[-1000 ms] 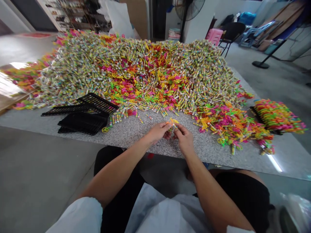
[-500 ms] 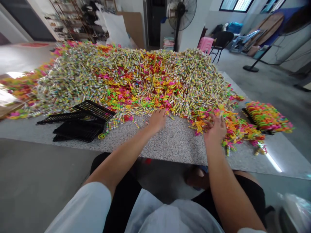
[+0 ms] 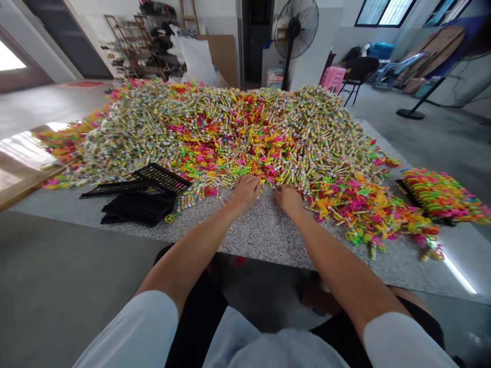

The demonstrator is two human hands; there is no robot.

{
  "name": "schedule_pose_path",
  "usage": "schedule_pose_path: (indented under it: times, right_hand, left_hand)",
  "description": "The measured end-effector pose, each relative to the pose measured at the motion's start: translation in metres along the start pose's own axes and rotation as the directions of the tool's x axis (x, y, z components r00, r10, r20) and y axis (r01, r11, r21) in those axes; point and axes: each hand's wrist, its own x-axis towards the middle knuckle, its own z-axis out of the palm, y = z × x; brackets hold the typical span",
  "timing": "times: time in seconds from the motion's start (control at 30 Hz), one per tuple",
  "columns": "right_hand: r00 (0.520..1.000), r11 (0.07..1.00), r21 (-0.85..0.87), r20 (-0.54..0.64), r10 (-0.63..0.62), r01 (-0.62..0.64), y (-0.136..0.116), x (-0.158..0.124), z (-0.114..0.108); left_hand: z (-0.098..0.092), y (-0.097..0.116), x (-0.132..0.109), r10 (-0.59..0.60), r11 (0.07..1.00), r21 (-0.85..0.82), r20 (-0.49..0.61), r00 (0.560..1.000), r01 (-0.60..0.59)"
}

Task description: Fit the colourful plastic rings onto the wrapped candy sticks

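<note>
A huge pile of small printed tubes mixed with bright plastic rings point(image 3: 215, 122) covers the speckled table point(image 3: 268, 235). My left hand point(image 3: 245, 190) rests at the pile's near edge, its fingers curled down into the tubes and rings. My right hand point(image 3: 288, 198) is just beside it, a few centimetres to the right, fingers also bent into the edge of the pile. The loose pieces hide what either hand grips. To the right of my right hand lies a looser heap of neon pieces point(image 3: 360, 204).
Black mesh trays point(image 3: 141, 197) lie stacked to the left of my hands. Another black tray heaped with neon pieces point(image 3: 441, 197) sits at the far right. Beyond the table stand a fan point(image 3: 295, 25), a pink stool point(image 3: 333, 77) and a black chair point(image 3: 360, 69).
A second ago both hands held a small piece together in front of me. The right hand then swung to the neon heap on the right and has come back beside the left at the pile's edge.
</note>
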Motion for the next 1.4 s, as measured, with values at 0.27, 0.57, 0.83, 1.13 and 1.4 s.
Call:
schedule_pose_path:
  times: [0.27, 0.57, 0.83, 1.13, 1.4]
  right_hand:
    - [0.999, 0.993, 0.118, -0.029, 0.034, -0.030, -0.016, -0.022, 0.004]
    - [0.997, 0.634, 0.771, -0.017, -0.071, 0.058, -0.043, -0.093, -0.014]
    - [0.997, 0.613, 0.790, 0.056, -0.044, -0.017, -0.036, -0.101, -0.011]
    - [1.000, 0.970, 0.243, -0.018, 0.002, 0.002, 0.008, -0.098, -0.004]
    - [0.956, 0.952, -0.147, -0.081, -0.281, 0.267, 0.004, -0.079, -0.003]
  left_hand:
    - [-0.029, 0.010, -0.056, -0.525, 0.353, -0.791, 0.273, 0.806, 0.499]
    - [-0.027, 0.028, -0.068, -0.305, 0.245, -0.829, 0.426, 0.852, 0.503]
    - [-0.019, 0.027, -0.074, -0.253, 0.406, -0.755, 0.448, 0.858, 0.514]
    - [-0.021, 0.021, -0.077, -0.371, 0.634, -0.458, 0.526, 0.765, 0.623]
    - [-0.054, 0.023, -0.065, -0.507, 0.437, -0.706, 0.319, 0.801, 0.557]
